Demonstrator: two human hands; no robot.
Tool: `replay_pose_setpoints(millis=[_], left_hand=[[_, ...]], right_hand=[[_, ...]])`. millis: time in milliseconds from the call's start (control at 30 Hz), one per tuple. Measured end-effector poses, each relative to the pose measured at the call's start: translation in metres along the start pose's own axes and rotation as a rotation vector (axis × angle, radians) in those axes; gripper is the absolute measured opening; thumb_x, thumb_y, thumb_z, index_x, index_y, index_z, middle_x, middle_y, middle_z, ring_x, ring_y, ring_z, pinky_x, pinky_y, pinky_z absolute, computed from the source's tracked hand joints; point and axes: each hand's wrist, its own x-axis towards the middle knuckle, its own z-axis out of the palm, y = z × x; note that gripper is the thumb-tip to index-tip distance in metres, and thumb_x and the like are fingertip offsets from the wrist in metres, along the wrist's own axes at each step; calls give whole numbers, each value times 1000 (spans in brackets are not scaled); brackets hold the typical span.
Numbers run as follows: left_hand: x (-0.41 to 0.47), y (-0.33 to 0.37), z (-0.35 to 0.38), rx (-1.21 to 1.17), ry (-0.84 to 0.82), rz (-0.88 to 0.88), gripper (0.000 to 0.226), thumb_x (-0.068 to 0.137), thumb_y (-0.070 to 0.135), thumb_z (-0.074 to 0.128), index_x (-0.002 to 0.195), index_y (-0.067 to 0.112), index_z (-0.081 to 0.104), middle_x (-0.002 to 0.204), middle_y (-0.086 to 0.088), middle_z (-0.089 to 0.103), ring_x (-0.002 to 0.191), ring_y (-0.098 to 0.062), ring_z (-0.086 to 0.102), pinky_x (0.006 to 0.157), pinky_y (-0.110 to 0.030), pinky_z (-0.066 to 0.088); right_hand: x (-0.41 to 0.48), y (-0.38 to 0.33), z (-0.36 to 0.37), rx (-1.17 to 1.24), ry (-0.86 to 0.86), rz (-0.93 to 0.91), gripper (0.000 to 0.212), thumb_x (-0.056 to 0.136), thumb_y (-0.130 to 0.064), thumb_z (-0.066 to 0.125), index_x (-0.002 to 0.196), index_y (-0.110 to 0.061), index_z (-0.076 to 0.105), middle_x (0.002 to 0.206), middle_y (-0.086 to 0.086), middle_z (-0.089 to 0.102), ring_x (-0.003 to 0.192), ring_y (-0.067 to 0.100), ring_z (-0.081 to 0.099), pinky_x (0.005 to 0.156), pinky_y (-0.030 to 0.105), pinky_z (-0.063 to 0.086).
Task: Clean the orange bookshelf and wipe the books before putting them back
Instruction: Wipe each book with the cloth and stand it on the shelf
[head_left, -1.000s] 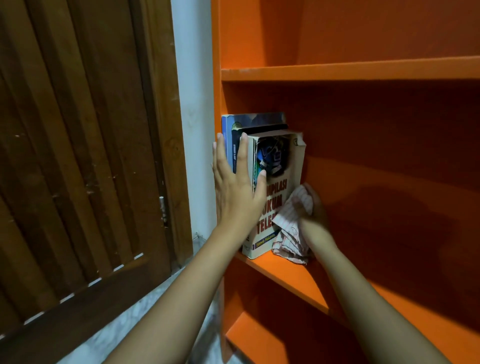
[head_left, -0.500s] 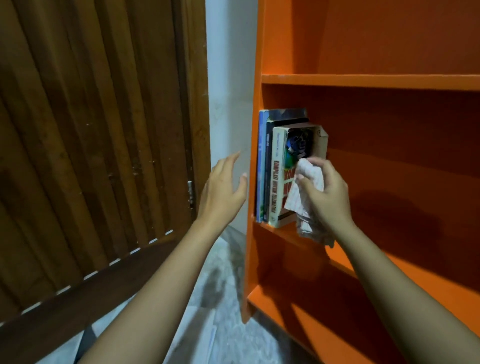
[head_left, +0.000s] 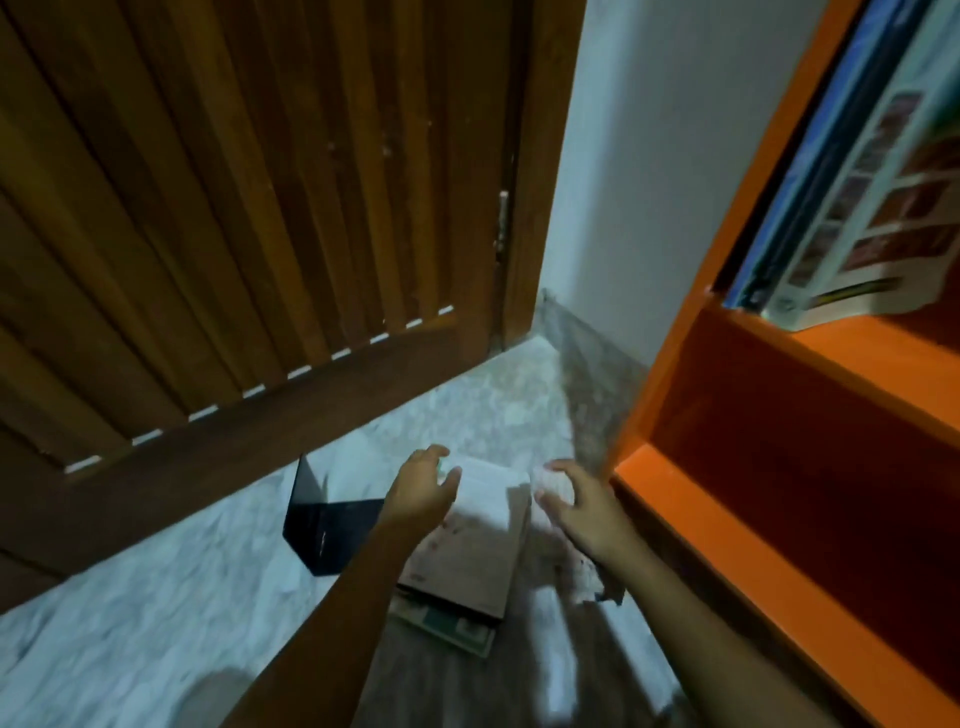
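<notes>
Head view: book (head_left: 467, 551) on floor (head_left: 156, 597), long axis up-frame; left hand (head_left: 423, 486) grips its far corner, right hand (head_left: 582, 506) clutches cloth (head_left: 555, 482).

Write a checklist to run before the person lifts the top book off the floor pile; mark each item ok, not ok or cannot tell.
1. Cloth held in right hand: ok.
2. Left hand gripping top book: cannot tell, blurred.
3. Black bookend off the pile: ok, it lies beside it.
4. Bare shelf board beside the standing books: ok.
5. Top book already wiped: cannot tell.
</notes>
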Motion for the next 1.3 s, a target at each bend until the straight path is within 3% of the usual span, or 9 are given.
replay_pose_setpoints(millis=[100, 200, 367, 567, 667, 833, 967, 1200, 1300], left_hand=[[10, -56, 29, -25, -80, -168, 36, 95, 25, 52, 124, 5, 53, 125, -18, 56, 113, -29, 54, 90, -29, 39], [18, -97, 54, -54, -144, -306, 40, 95, 27, 53, 128, 6, 49, 128, -17, 54, 113, -29, 54, 86, -27, 40], [35, -123, 82, -183, -193, -380, 36, 97, 21, 46, 130, 9, 46, 127, -17, 55, 109, -31, 56, 93, -38, 47], [48, -128, 92, -304, -167, -350, 37, 99, 22, 43, 135, 13, 43, 124, -8, 54, 106, -22, 55, 81, -28, 43], [50, -132, 88, -340, -164, -371, 37, 99, 22, 44, 134, 12, 42, 118, -1, 49, 108, -22, 52, 88, -31, 42], [47, -159, 69, -462, -123, -421, 33, 99, 20, 43, 127, 4, 49, 124, -15, 57, 111, -29, 57, 95, -43, 48], [37, -170, 54, -556, -96, -395, 34, 100, 15, 38, 133, 5, 45, 128, -13, 53, 114, -27, 55, 92, -33, 47], [23, -139, 40, -738, -56, -274, 41, 101, 23, 35, 142, 26, 35, 124, 5, 52, 100, -2, 58, 71, -13, 52], [17, -109, 19, -699, 37, -160, 38, 102, 21, 34, 140, 23, 40, 129, 8, 51, 111, -6, 54, 79, -8, 48]], right_hand=[[5, 36, 42, 59, -117, 147, 20, 89, -48, 51, 104, -36, 54, 108, -7, 61, 99, 17, 59, 76, 30, 46], [19, 62, 79, 105, -173, 318, 55, 78, -65, 44, 118, -30, 55, 121, 0, 61, 102, 18, 57, 78, 27, 42], [36, 80, 121, 140, -160, 468, 51, 92, -45, 51, 139, -26, 40, 132, 7, 55, 113, 24, 55, 83, 25, 39], [38, 77, 150, 277, 46, 497, 33, 95, -40, 48, 125, -26, 55, 116, 3, 64, 97, 19, 56, 79, 27, 39], [36, 70, 160, 341, 25, 544, 30, 96, -36, 49, 123, -26, 55, 101, -3, 58, 87, 17, 55, 77, 28, 42], [37, 63, 178, 313, -58, 514, 22, 94, -38, 49, 115, -35, 54, 102, -3, 62, 85, 16, 55, 72, 26, 39], [37, 57, 185, 364, -47, 533, 23, 95, -35, 48, 116, -34, 55, 98, -7, 56, 86, 13, 50, 65, 21, 37], [27, 42, 182, 498, 35, 507, 29, 90, -40, 53, 118, -33, 57, 110, -8, 62, 99, 14, 57, 79, 29, 45], [25, 26, 158, 505, 76, 422, 30, 88, -41, 58, 116, -29, 54, 105, -8, 62, 97, 14, 59, 85, 35, 50]])
